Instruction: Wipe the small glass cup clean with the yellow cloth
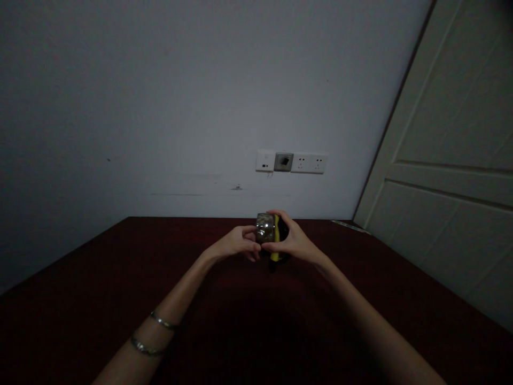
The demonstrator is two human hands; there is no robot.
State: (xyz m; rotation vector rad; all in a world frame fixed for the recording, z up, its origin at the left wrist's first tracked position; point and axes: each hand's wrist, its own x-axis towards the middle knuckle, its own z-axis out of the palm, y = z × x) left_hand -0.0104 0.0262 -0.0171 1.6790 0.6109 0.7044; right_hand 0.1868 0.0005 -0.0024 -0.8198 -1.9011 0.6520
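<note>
Both my hands meet over the far middle of a dark red table point(120, 299). Between them is a small object with a shiny grey-silver face point(265, 227) and a yellow and black part point(276, 240) behind it. My left hand point(236, 244) pinches the shiny face from the left, its fingers closed on it. From the right, my right hand point(292, 240) wraps over the yellow and black part. In the dim light I cannot make out what the object is. Two metal bangles point(154, 334) circle my left forearm.
A pale wall rises behind the table, with a row of sockets and a switch point(292, 162) on it. A white panelled door point(452, 176) stands at the right. A thin flat strip point(350, 226) lies at the table's far right corner.
</note>
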